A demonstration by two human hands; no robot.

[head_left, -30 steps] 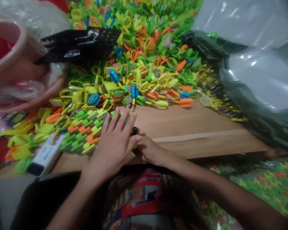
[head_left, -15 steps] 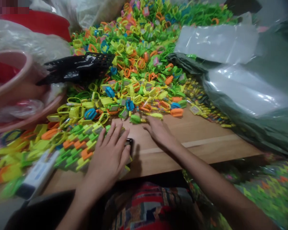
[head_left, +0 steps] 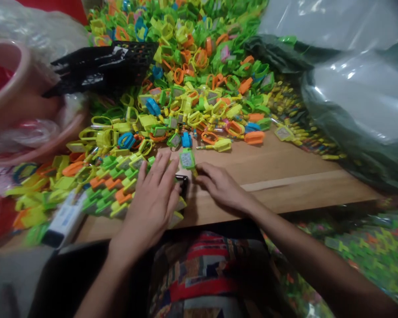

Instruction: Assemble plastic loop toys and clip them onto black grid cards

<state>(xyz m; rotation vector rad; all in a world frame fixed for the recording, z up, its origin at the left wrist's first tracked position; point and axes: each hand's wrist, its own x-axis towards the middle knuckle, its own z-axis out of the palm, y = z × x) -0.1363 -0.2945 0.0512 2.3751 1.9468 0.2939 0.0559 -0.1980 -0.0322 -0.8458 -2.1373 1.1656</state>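
- Green watch-shaped piece (head_left: pixel 187 159): located just above the table, or resting on it (cannot tell which), ahead of and between the two hands, its pale square face upward.
- Right hand (head_left: pixel 220 187): thumb and forefinger appear closed on the yellow stem (head_left: pixel 195 172) of that piece; the exact contact is blurred.
- Left hand (head_left: pixel 152 194): open, palm down, fingers extended and slightly spread over the near right part of the ordered rows (head_left: pixel 112 183). Pressure, and anything beneath the palm, cannot be determined.
- Handling, as judged: a pinch close to the piece's body should limit swivel and leave the face unobstructed. The left palm should bear lightly and evenly, since a sideways push could disturb the rows.
- Black object (head_left: pixel 185 185): edge visible beside the left fingers; the right hand is best held clear of it.
- Blue piece (head_left: pixel 186 139): just beyond the green one; lateral movement could snag it.
- Loose pile (head_left: pixel 199 117): mixed yellow, green, orange and blue pieces, tangled, across the far side of the table (head_left: pixel 285 163).
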